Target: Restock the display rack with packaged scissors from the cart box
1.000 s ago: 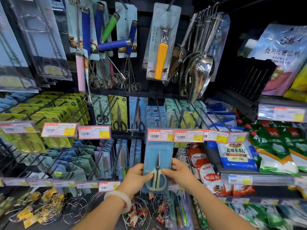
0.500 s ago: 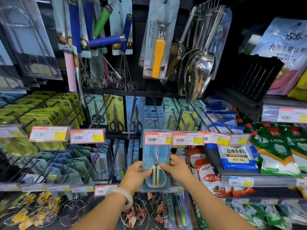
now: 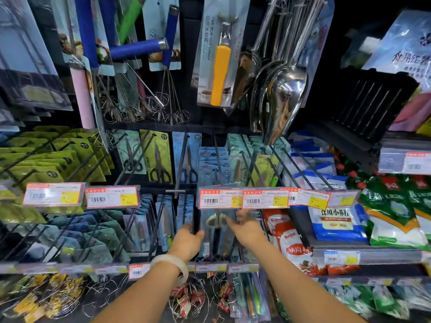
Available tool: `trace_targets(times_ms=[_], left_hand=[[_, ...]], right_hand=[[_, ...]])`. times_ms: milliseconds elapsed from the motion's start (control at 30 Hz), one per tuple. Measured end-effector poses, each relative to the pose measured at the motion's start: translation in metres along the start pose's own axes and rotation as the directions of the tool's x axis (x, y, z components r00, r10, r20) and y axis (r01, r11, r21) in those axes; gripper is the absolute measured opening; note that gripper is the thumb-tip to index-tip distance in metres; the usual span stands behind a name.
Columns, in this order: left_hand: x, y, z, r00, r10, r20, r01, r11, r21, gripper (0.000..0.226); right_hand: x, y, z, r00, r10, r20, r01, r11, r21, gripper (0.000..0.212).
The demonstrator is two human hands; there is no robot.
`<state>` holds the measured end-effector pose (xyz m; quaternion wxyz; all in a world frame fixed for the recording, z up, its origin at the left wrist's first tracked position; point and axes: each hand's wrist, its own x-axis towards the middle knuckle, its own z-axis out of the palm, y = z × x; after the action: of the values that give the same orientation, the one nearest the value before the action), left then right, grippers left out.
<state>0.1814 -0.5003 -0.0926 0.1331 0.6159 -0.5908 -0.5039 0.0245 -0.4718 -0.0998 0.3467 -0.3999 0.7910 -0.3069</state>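
Yellow-handled tool card, 12 o'clock: "THE BOP HOT UNUCK", reads vertically
Blue-white bag, 3 o'clock: "食用小苏打"
Pale pouch, 2 o'clock: "食用红…", cut off by the edge
Price tags, centre: barcodes, "¥"; prices blurred
Red-white packet, 4 o'clock: characters, too blurred

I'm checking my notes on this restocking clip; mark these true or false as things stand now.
1. Both hands, left and right, are at the scissors pack. True.
2. The pack sits above the price tags. False: it is mostly below them, its top tucked behind.
3. A bangle is on the right wrist. False: it is on the left.
4. Metal scoops hang above the tags. True.
5. The peeler handle is green. False: it is yellow.
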Motion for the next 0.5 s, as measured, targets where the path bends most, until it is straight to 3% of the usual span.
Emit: trace_targets(times_ms=[67, 133, 267, 400, 500], left_hand=[[-0.003, 0.0, 0.004, 0.999, -0.02, 0.03, 0.017, 0.996, 0.082, 0.061], [-0.01, 0.001, 0.009, 0.997, -0.016, 0.072, 0.003, 0.984, 0.181, 0.062], [-0.025, 0.005, 0.029, 0.988, 0.096, 0.125, -0.138, 0.911, 0.388, 0.059], [-0.044, 0.006, 0.063, 0.928, 0.277, 0.25, -0.373, 0.706, 0.602, 0.068], [-0.065, 0.011, 0.098, 0.85, 0.349, 0.395, -0.525, 0.506, 0.684, 0.072]], right_hand=[[-0.007, 0.007, -0.005, 1.0, 0.023, -0.01, -0.023, 0.998, -0.057, 0.033], [-0.018, 0.016, -0.012, 0.999, 0.045, -0.01, -0.046, 0.995, -0.089, 0.045], [-0.046, 0.034, -0.023, 0.999, 0.049, 0.006, -0.047, 0.979, -0.197, 0.052], [-0.086, 0.06, -0.035, 0.998, 0.048, -0.035, -0.057, 0.943, -0.328, 0.054], [-0.119, 0.098, -0.044, 0.995, 0.011, -0.097, -0.062, 0.843, -0.534, 0.052]])
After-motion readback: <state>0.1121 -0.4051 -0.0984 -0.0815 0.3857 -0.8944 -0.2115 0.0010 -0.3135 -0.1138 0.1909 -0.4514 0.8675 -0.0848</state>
